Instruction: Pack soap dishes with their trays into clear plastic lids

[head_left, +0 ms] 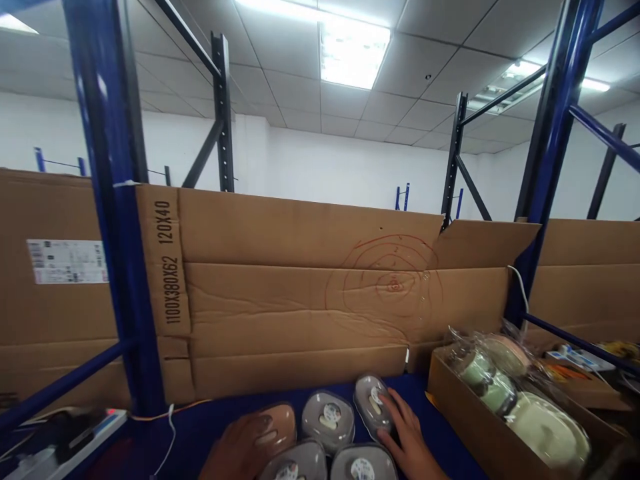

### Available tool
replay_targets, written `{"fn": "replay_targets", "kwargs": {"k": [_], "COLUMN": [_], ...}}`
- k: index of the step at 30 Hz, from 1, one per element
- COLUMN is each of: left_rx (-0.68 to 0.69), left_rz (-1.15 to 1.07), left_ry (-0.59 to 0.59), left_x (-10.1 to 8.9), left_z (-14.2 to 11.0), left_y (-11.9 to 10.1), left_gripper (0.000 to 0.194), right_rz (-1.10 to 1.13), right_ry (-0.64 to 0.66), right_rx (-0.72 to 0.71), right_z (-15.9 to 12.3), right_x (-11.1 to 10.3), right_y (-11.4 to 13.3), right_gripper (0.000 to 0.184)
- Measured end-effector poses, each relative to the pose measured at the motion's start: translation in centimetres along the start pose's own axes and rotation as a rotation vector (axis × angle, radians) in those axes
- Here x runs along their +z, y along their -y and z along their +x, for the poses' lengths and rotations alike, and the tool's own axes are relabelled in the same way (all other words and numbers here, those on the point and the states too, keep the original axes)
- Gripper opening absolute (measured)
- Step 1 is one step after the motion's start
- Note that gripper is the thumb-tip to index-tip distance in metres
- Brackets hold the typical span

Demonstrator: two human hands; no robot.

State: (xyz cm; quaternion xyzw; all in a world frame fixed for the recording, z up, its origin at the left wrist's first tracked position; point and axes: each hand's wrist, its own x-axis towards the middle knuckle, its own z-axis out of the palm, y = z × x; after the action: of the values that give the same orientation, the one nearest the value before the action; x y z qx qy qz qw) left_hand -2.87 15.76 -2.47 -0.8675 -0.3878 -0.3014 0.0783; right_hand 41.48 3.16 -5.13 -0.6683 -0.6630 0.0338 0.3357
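Several small rounded containers with clear lids are grouped on the blue shelf (200, 427). My left hand (237, 443) is closed against the left side of a pinkish-orange lidded container (281, 427); its fingertips partly cover it. My right hand (407, 437) has fingers and thumb around the right side of a tilted grey lidded container (369, 400) at the back right. Between them sits another grey lidded container (327, 420) with a round label. Two more, a front-left container (295, 461) and a front-right container (364, 461), are cut off by the bottom edge.
To the right, a cardboard box (465, 420) holds pale green dishes (547, 427), some in clear plastic. A cardboard sheet (300, 300) with red rings stands behind. Blue posts rise at the left (120, 220) and right. A power strip (85, 447) and cables lie at the lower left.
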Motion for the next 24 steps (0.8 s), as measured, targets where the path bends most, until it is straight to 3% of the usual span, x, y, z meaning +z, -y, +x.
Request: {"fn": "replay_targets", "kwargs": {"k": [3,7,11,16,24], "left_rx": [0.111,0.033,-0.032,-0.130,-0.105], "left_rz": [0.049,-0.023,-0.134,-0.181,-0.224], "left_ry": [0.091,0.187,0.264,0.219,0.169], "left_x": [-1.1,-3.2,-3.3,-2.6,-2.9], "left_z": [0.9,1.8,1.4,0.2,0.2], "left_y": [-0.6,-2.1,-1.8,-1.9,-3.5], "left_gripper": [0.043,0.024,0.027,0.039,0.040], "right_rz": [0.014,0.051,0.084,0.100,0.106], "right_ry": [-0.027,-0.002,0.032,-0.044,-0.018], "right_rx": [0.017,0.011,0.048,0.073,0.020], "right_z": [-0.2,-1.4,-2.1,-2.1,-2.2], "right_x": [-0.3,-1.1,-1.6,-1.8,-2.1], "right_y": [1.5,2.4,1.9,1.6,2.0], "right_gripper": [0.063,0.066,0.074,0.077,0.072]}}
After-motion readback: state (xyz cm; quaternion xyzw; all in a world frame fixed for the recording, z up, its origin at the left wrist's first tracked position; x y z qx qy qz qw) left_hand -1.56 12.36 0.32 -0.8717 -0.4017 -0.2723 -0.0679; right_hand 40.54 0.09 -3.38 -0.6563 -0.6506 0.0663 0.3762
